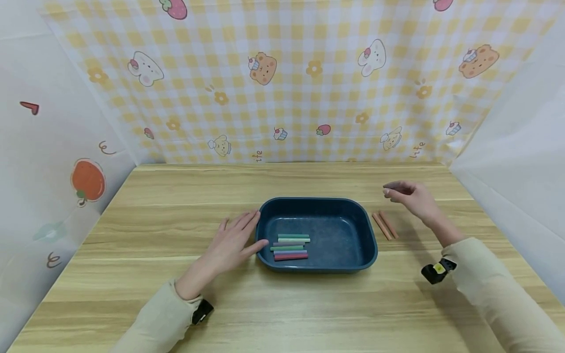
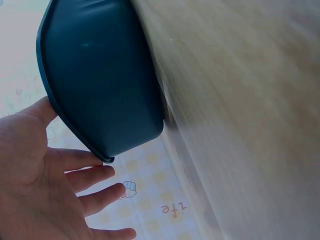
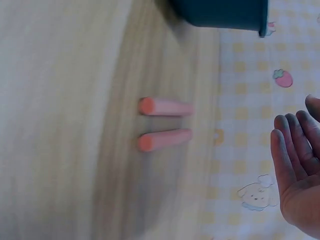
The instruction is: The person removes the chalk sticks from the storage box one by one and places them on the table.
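Observation:
A dark blue plastic basin [image 1: 340, 267] sits on the wooden table, and several coloured chalk sticks [image 1: 290, 248] lie side by side in its left half. My left hand [image 1: 231, 243] touches the basin's left rim with thumb and fingertips; in the left wrist view its fingers are spread and fairly straight. To the right of the basin, two orange chalk sticks [image 1: 385, 225] lie nearly parallel on the table. Above and beyond them hovers my right hand [image 1: 410, 197], fingers gently bent and holding nothing. Dark dust marks its fingertips [image 3: 280, 135] in the right wrist view.
The wooden table [image 1: 300, 314] runs back to a yellow checked curtain [image 1: 309, 98] with cartoon prints. White sheets hang at the left and right sides. Each sleeve carries a small black wrist camera [image 1: 437, 271].

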`<state>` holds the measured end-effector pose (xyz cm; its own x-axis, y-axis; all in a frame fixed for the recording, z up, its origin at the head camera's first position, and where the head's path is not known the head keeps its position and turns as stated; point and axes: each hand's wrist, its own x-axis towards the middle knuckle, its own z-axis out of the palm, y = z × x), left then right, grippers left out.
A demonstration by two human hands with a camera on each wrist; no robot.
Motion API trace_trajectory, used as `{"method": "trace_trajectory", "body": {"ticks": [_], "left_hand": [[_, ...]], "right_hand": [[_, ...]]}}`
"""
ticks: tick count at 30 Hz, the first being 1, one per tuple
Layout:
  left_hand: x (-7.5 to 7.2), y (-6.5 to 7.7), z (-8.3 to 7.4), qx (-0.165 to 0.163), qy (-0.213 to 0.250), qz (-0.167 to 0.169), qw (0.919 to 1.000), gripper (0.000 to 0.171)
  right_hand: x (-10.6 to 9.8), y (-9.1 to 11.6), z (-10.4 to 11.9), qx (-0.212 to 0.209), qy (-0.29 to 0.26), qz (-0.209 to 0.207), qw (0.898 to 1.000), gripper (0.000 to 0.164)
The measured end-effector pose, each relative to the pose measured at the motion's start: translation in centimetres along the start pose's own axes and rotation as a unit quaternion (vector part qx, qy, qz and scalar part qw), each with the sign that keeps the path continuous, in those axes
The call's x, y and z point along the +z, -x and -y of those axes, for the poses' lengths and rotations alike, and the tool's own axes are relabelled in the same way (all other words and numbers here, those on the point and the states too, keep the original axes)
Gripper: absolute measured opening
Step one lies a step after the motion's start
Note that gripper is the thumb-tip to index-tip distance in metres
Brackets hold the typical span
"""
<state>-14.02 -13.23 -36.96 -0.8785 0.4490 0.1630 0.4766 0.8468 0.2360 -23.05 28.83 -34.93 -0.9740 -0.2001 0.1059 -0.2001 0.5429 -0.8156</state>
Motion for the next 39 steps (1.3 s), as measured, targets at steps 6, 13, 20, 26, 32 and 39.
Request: {"method": "trace_trajectory", "body": {"ticks": [6, 13, 20, 26, 32, 39], "left_hand": [[0.0, 0.0, 0.0, 0.001, 0.006, -0.002, 1.0000, 0.068], [0.1, 0.0, 0.1, 0.005, 0.004, -0.007, 1.0000, 0.068], [0.0, 0.0, 0.1, 0.005, 0.002, -0.005, 1.0000, 0.067], [0.0, 0.0, 0.1, 0.005, 0.006, -0.006, 0.9999, 0.068], [0.1, 0.0, 0.1, 0.007, 0.004, -0.008, 0.9999, 0.068], [0.0, 0.0, 0.1, 0.006, 0.001, -0.006, 1.0000, 0.068]], "right_hand": [[-0.3, -0.1, 1.4, -0.009, 0.005, -0.006, 1.000, 0.043], [-0.4, 0.0, 3.1, -0.017, 0.024, -0.010, 1.000, 0.040], [0.3, 0.0, 4.6, -0.044, 0.039, 0.013, 0.998, 0.037], [0.8, 0.1, 5.9, -0.044, 0.053, 0.037, 0.997, 0.037], [1.2, 0.0, 6.9, -0.055, 0.069, 0.044, 0.995, 0.035], [1.5, -0.4, 8.3, -0.097, 0.099, 0.062, 0.988, 0.030]]}}
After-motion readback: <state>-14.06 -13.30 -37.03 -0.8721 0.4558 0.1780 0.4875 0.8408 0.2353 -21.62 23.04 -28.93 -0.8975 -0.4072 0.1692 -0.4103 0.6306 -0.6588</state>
